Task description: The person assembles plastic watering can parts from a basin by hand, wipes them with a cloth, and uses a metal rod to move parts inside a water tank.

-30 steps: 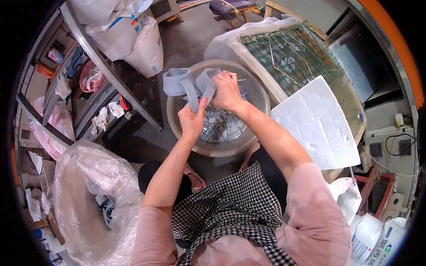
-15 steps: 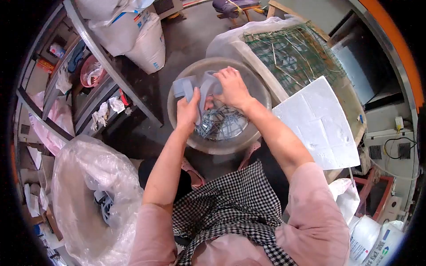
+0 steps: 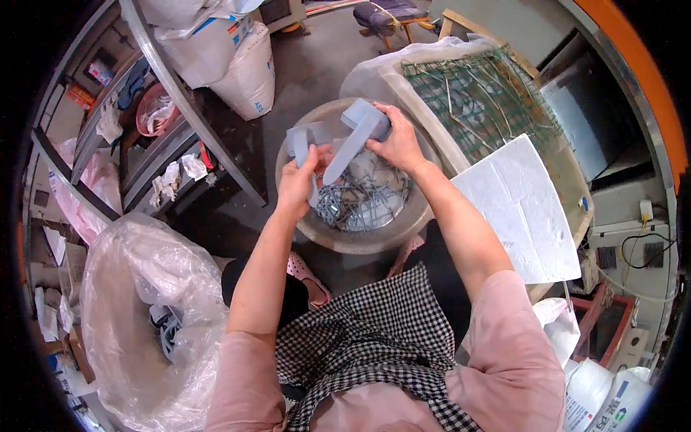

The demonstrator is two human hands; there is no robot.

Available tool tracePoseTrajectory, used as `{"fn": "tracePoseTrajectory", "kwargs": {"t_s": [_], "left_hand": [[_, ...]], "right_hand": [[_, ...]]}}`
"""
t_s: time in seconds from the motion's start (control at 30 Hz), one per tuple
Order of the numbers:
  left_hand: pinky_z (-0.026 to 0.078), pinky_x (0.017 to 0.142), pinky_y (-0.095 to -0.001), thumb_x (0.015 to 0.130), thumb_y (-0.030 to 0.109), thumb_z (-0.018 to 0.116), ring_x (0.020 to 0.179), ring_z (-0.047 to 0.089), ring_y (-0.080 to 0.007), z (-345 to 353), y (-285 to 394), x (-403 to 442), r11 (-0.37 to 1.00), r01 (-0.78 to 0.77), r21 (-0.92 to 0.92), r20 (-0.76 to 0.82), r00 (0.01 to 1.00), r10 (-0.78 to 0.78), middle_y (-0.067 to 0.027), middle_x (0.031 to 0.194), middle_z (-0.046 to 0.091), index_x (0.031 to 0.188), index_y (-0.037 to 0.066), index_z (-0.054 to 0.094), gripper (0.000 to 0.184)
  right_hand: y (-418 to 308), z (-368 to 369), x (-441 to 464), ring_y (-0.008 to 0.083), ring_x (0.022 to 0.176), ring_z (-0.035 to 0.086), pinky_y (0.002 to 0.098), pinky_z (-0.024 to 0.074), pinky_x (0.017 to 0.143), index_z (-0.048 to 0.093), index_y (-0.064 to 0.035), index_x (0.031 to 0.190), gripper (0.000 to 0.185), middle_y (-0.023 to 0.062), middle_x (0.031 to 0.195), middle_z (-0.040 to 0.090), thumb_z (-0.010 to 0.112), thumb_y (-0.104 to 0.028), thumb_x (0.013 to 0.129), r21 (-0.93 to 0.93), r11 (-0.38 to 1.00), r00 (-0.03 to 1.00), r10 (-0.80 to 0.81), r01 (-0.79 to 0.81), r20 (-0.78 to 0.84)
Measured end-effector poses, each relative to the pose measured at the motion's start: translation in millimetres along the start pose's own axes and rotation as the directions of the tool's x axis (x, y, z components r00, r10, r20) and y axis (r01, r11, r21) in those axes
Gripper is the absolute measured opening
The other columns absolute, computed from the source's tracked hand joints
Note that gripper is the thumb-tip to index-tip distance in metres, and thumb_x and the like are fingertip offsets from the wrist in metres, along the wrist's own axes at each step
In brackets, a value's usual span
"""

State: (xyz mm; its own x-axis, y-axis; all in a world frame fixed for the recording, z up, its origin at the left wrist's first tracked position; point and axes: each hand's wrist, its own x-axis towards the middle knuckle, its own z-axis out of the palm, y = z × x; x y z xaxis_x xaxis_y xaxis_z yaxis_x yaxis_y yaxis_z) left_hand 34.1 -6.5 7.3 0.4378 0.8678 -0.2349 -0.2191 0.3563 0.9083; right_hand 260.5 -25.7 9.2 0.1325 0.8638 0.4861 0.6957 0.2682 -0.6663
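Observation:
My left hand (image 3: 296, 186) is closed around a grey plastic strip-shaped piece (image 3: 302, 139) with a wider block at its upper end. A similar grey plastic piece (image 3: 348, 153), with a long round-ended strip and a thicker top, is gripped by my right hand (image 3: 400, 145) at its upper end. Both pieces are held over a round basin (image 3: 338, 243), side by side. Thin metal pieces (image 3: 360, 200) lie in a tangled heap inside the basin, below my hands. What exactly the grey pieces are, I cannot tell.
An open clear plastic bag (image 3: 147, 252) at lower left holds several grey parts (image 3: 167, 333). Right of the basin are a white foam board (image 3: 517, 209) and a tub covered with green mesh (image 3: 482, 93). A metal rack (image 3: 194, 108) and white sacks (image 3: 248, 75) stand at upper left.
My right hand has turned and moved slightly right, and the grey piece in it now shows its full strip, slanting down left. My left hand has shifted slightly left and down, still gripping its piece.

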Motion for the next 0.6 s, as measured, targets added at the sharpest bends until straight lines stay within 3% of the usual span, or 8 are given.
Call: {"fn": "tracePoseTrajectory", "kwargs": {"t_s": [0.07,0.17,0.3,0.37,0.6], "left_hand": [[0.050,0.059,-0.0272,0.095,0.037,0.049,0.085,0.064,-0.0193,13.5,13.8,-13.5,1.000,0.009,-0.011,0.049,0.999,-0.009,-0.0119,0.096,0.064,0.116,-0.005,0.056,0.047],[0.051,0.053,-0.0271,0.095,0.036,0.048,0.081,0.065,-0.0201,10.5,17.2,-17.1,0.999,-0.009,0.047,0.098,0.995,0.004,-0.0142,0.097,0.064,0.118,-0.005,0.055,0.047],[0.051,0.052,-0.0271,0.096,0.038,0.046,0.078,0.065,-0.0211,9.2,17.8,-20.0,0.986,-0.065,0.151,0.098,0.994,0.050,-0.0135,0.100,0.064,0.118,-0.002,0.057,0.047],[0.049,0.049,-0.0265,0.095,0.037,0.048,0.077,0.065,-0.0207,7.0,15.0,-18.6,0.963,-0.106,0.247,0.000,0.994,0.109,-0.0141,0.103,0.064,0.116,-0.003,0.058,0.046],[0.050,0.049,-0.0253,0.093,0.025,0.055,0.067,0.064,-0.0169,-0.3,19.5,-31.0,0.974,-0.110,0.197,0.006,0.994,0.111,-0.0112,0.093,0.066,0.113,-0.004,0.059,0.036]], "right_hand": [[0.4,1.0,1.5,0.0346,0.108,0.053,0.0401,0.0431,0.093,0.050,-0.0035,0.117,0.065,0.0172,0.115,0.055,0.079,-0.017,0.060,0.009,1.000,1.000,0.027,-0.027,-0.012],[0.3,0.9,2.1,0.0335,0.108,0.053,0.0396,0.0433,0.093,0.050,-0.0039,0.117,0.064,0.0164,0.114,0.056,0.078,-0.017,0.061,0.005,0.998,0.998,0.058,-0.058,-0.002],[-5.2,-0.5,3.3,0.0329,0.106,0.055,0.0395,0.0443,0.091,0.050,-0.0052,0.115,0.061,0.0153,0.112,0.057,0.078,-0.017,0.062,0.017,0.999,0.998,0.046,-0.045,-0.035],[-8.9,-1.8,4.0,0.0328,0.105,0.056,0.0395,0.0446,0.090,0.050,-0.0057,0.115,0.061,0.0152,0.112,0.058,0.078,-0.017,0.062,0.038,0.998,0.998,0.049,-0.047,-0.042],[-21.4,-1.3,2.6,0.0338,0.106,0.055,0.0396,0.0443,0.090,0.050,-0.0070,0.115,0.059,0.0163,0.114,0.056,0.077,-0.014,0.063,0.045,0.999,0.999,0.029,-0.027,-0.039]]}}
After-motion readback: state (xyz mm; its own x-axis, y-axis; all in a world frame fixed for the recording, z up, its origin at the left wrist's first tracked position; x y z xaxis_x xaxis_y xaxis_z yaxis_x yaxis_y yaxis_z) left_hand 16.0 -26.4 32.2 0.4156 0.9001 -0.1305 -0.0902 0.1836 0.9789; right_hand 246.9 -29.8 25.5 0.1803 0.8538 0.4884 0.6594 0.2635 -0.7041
